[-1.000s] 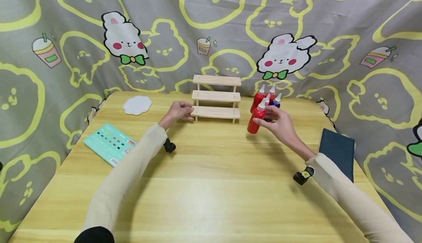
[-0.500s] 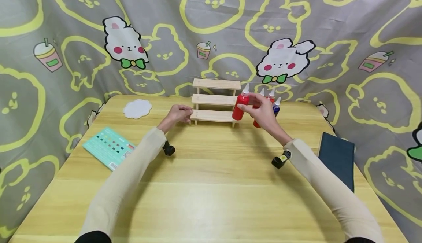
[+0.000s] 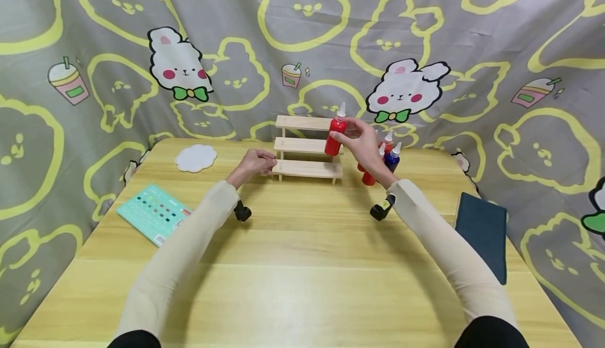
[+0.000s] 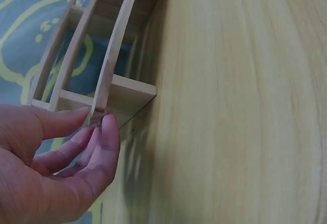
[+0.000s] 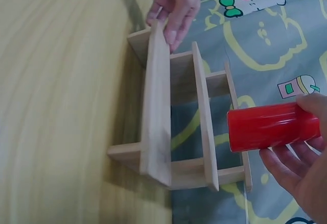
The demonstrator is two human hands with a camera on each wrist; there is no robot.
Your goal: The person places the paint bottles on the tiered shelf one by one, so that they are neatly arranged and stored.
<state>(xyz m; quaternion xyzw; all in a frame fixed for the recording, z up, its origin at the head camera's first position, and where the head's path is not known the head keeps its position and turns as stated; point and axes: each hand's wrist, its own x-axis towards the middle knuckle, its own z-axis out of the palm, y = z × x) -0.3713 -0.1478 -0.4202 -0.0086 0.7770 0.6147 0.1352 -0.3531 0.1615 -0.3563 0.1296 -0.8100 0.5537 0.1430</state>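
A small wooden three-tier display stand (image 3: 307, 168) is at the back of the table. My left hand (image 3: 255, 163) pinches the left end of its lowest step between thumb and fingers, as the left wrist view shows. My right hand (image 3: 363, 146) grips a red squeeze bottle (image 3: 335, 138) with a white pointed nozzle, held slightly tilted in front of the stand's upper right side. In the right wrist view the bottle's flat base (image 5: 242, 129) faces the upper steps, clear of the lowest one. Its far side is hidden by my fingers.
Several more bottles stand right of the stand, red ones (image 3: 369, 178) partly behind my right hand and a blue one (image 3: 392, 160). A white cloud-shaped mat (image 3: 196, 158) and a teal colour-chart box (image 3: 151, 212) lie left, a dark notebook (image 3: 482, 235) right. A patterned curtain (image 3: 236, 17) hangs behind.
My right hand has carried the red bottle leftward and up, from beside the other bottles to the stand's upper steps. The left hand has kept its hold on the lowest step.
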